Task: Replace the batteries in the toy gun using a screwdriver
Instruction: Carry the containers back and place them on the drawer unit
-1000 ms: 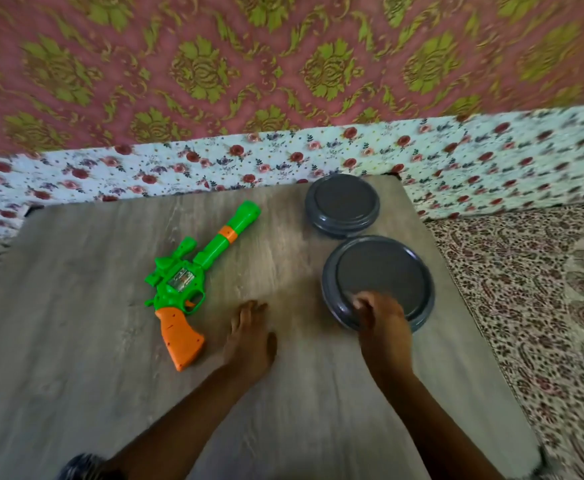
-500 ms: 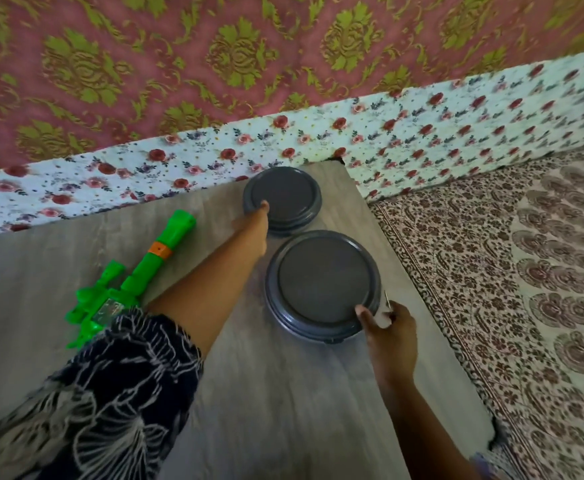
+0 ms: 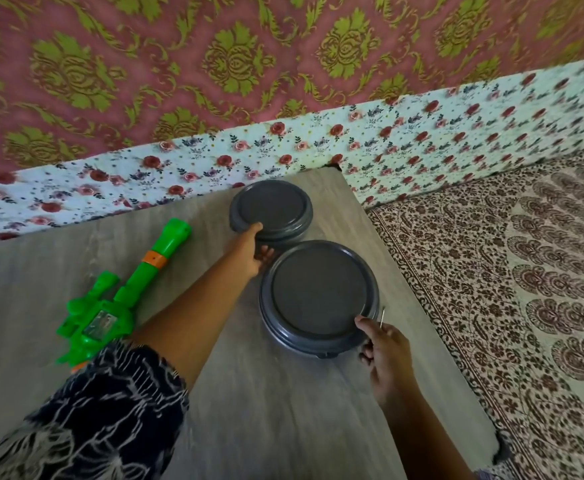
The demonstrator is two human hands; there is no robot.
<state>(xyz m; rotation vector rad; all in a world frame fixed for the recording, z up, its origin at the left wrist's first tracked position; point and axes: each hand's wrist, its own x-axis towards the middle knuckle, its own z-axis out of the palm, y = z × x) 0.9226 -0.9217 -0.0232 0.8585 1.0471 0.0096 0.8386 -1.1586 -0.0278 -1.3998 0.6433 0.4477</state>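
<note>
Reaching across the counter [image 3: 283,427], the left hand [image 3: 249,254] curls round the near rim of the small lid [image 3: 271,209], thumb on top and fingers tucked under the edge where it meets the big lid [image 3: 320,292]; the grip sits low on the rim, probably because that is where a lid of this kind lifts off. The right hand [image 3: 385,351] sits at the big lid's near right edge, fingertip touching the rim, fingers curled round a thin metal pin [image 3: 383,315] that sticks up just beside the rim; whether this is the screwdriver's shaft I cannot tell, since any handle is hidden in the palm. Both lids cover dark round containers standing touching each other at the counter's far right corner, and both are closed, so the batteries or tools are likely inside, unseen. The gun [image 3: 124,296], green with an orange band, lies flat on the counter's left side, barrel pointing away toward the floral cloth [image 3: 422,147], its grip end hidden under the patterned sleeve [image 3: 110,410]. It lies well apart from both hands and untouched, so the battery cover looks not yet opened.
</note>
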